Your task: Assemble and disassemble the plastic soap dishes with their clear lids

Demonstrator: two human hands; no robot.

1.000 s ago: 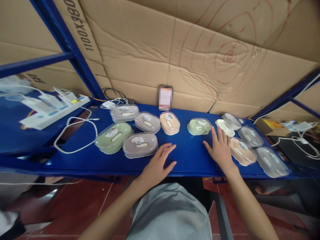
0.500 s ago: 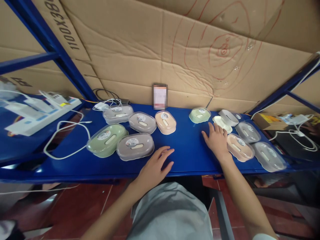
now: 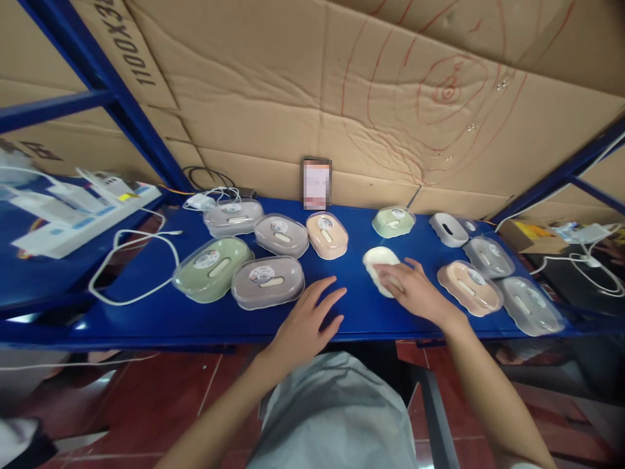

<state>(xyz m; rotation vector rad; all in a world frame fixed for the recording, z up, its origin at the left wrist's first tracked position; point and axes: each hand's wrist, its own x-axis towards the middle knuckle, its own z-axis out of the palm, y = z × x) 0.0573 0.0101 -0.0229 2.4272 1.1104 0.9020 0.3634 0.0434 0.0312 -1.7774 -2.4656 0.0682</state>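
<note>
My right hand rests on a cream soap-dish insert lying on the blue shelf, fingers curled over its near end. My left hand lies flat and open on the shelf's front edge, just right of a grey lidded soap box. Left of that box sits a green lidded box. A small green box stands behind the insert near the cardboard wall.
More lidded boxes sit at the back left: grey, grey, peach. To the right are a white tray, a peach box and clear-lidded boxes. White cables and power strips lie left.
My right hand slid the green box back toward the wall, then drew the cream insert from the right toward the shelf's middle. My left hand stayed put.
</note>
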